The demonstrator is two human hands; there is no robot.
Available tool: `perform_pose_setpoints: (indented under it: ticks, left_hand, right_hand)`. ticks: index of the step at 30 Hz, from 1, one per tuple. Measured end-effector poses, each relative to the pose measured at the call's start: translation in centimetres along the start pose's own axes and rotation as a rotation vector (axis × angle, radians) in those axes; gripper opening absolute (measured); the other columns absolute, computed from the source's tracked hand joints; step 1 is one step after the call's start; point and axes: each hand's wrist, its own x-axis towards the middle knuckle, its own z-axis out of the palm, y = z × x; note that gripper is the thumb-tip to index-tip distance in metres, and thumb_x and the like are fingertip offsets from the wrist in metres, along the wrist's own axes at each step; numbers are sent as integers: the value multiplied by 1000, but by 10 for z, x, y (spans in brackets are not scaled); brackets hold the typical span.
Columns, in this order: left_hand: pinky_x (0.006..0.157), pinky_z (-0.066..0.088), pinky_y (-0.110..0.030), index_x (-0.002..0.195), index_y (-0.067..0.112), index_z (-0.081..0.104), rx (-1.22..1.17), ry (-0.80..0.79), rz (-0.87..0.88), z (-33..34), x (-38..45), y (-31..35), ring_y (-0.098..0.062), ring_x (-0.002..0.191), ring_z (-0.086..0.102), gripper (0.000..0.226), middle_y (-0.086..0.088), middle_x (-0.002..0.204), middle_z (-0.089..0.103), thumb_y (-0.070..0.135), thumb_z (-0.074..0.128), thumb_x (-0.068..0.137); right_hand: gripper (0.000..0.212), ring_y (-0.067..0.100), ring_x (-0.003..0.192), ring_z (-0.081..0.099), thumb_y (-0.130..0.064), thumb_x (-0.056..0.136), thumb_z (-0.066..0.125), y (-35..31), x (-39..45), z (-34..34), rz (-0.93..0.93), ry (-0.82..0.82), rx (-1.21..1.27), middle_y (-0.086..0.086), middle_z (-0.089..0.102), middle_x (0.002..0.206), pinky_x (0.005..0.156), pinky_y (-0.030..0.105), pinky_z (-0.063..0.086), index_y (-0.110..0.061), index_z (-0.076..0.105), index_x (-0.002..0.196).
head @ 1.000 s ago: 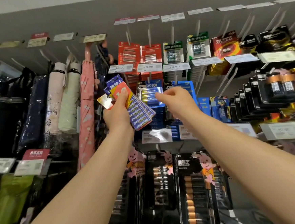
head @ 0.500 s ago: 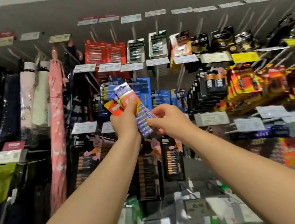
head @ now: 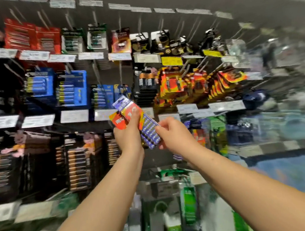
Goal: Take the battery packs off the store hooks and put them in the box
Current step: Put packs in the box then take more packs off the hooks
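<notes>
We see the left hand (head: 128, 135) gripping a fanned bunch of battery packs (head: 145, 126), fingers curled round their lower part and the thumb pressed on the orange front card. The packs stand tilted, their blue and orange tops rising above that grip and the purple batteries slanting down to its right. The right hand (head: 174, 135) meets the bunch from the right, fingers curled at the lower edge of the purple pack; it seems to pinch that edge, though blur makes this hard to confirm. Beyond the grip, behind and above, hang blue packs (head: 73, 88) on store hooks, with red packs (head: 30, 36) higher up to the left and orange packs (head: 182, 83) to the right. Price tags (head: 74, 116) line the rail just left of the held packs.
</notes>
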Motion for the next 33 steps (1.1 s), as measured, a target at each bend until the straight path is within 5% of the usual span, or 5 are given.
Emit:
perform_pose_setpoints:
  ticks: [5,13,24,27,33]
  left_hand:
    - [83,54,-34,90,20,64,-4,-62,-62,23,-27,-48,-17,81,68,20,-6,100,73,29,79,81]
    - [75,54,-38,86,15,69,76,-183,-299,12,-73,-148,-21,75,68,17,-5,83,73,31,74,86]
    - [71,61,-39,113,3,68,-4,-208,-495,12,-62,-195,-31,86,73,42,-16,105,74,35,74,86]
    - [89,55,-56,118,3,65,-44,-203,-503,12,-56,-200,-36,97,71,39,-19,110,72,25,74,86]
    - [89,56,-54,114,7,64,20,-24,-443,7,-39,-202,-33,94,72,33,-16,107,73,22,74,86]
  right_hand:
    - [4,20,73,62,-19,99,49,43,-16,-27,149,75,76,11,61,105,45,21,53,-15,50,100]
    - [8,26,89,67,-22,99,50,140,-67,-29,359,185,155,16,60,110,51,29,57,-20,50,91]
    - [10,27,88,67,-22,101,43,182,-46,-14,437,268,210,12,62,106,47,24,52,-15,50,100]
    - [17,26,79,67,-23,102,41,191,-30,-13,417,272,192,13,65,97,51,30,54,-18,50,88]
    - [36,18,53,37,-14,96,45,202,0,-24,295,144,40,3,38,54,59,36,36,-15,39,60]
